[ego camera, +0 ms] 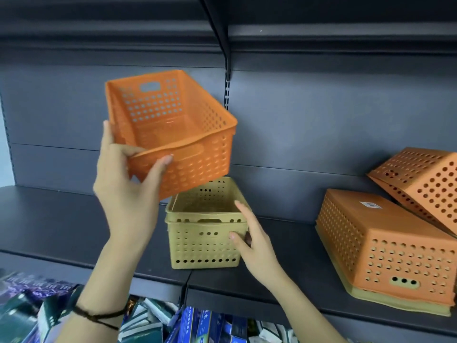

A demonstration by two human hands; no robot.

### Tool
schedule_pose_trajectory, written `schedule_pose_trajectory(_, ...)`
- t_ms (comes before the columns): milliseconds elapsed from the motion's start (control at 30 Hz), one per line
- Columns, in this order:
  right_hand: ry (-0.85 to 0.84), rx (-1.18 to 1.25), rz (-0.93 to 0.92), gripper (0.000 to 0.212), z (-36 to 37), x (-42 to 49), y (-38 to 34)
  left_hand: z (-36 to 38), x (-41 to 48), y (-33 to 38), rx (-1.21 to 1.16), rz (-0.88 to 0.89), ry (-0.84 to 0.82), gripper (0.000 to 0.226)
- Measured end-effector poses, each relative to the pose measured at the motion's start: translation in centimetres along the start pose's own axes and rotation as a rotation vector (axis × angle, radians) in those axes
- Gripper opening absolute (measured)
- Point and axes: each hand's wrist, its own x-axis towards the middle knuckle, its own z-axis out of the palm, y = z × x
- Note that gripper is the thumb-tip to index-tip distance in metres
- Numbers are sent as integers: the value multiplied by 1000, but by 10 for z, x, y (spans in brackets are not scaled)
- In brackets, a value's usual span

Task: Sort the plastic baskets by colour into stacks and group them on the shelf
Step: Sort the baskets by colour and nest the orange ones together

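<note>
My left hand grips the near left corner of an orange perforated basket, held tilted in the air above the shelf. Below it a stack of two nested yellow baskets stands upright on the dark shelf. My right hand rests against the right front corner of the yellow stack, fingers spread on its wall. At the right, an orange basket lies upside down over a yellow one whose rim shows beneath. Another overturned orange basket leans on it.
A dark back panel and an upper shelf with a bracket close in the space above. Bare shelf surface lies to the left of the yellow stack and between it and the overturned baskets. Below the shelf edge are several blue and dark boxes.
</note>
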Motion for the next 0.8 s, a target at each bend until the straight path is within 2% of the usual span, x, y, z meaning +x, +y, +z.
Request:
schedule_pose_trajectory(100, -24, 199, 54, 67, -1, 3, -7, 12, -9, 20, -120, -34, -108, 30)
schedule_pose_trajectory(267, 303, 356, 72, 48, -37, -5, -10, 30, -33, 23, -244, -120, -250, 29)
schedule_pose_trajectory(367, 421, 462, 14, 35, -66, -13, -20, 41, -48, 28, -259, -148, -313, 31)
schedule_pose_trajectory(433, 415, 455, -56, 37, -81, -19, -28, 50, -57, 35, -270, -148, -346, 30)
schedule_pose_trajectory(467, 391, 444, -87, 45, -85, -22, -33, 56, -62, 40, -286, -154, -364, 30)
schedule_pose_trajectory(500, 362, 405, -115, 53, -89, -26, -36, 61, -66, 44, -298, -158, -380, 30)
schedule_pose_trajectory(567, 345, 301, -147, 55, -95, -32, -37, 73, -74, 51, -311, -142, -401, 30)
schedule_pose_trajectory(700, 371, 299, -57, 51, -114, -40, -24, 94, -93, 54, -327, -152, -458, 29)
schedule_pose_trajectory(800, 330, 320, 52, 40, -119, -46, -16, 102, -114, 45, -298, -213, -528, 26)
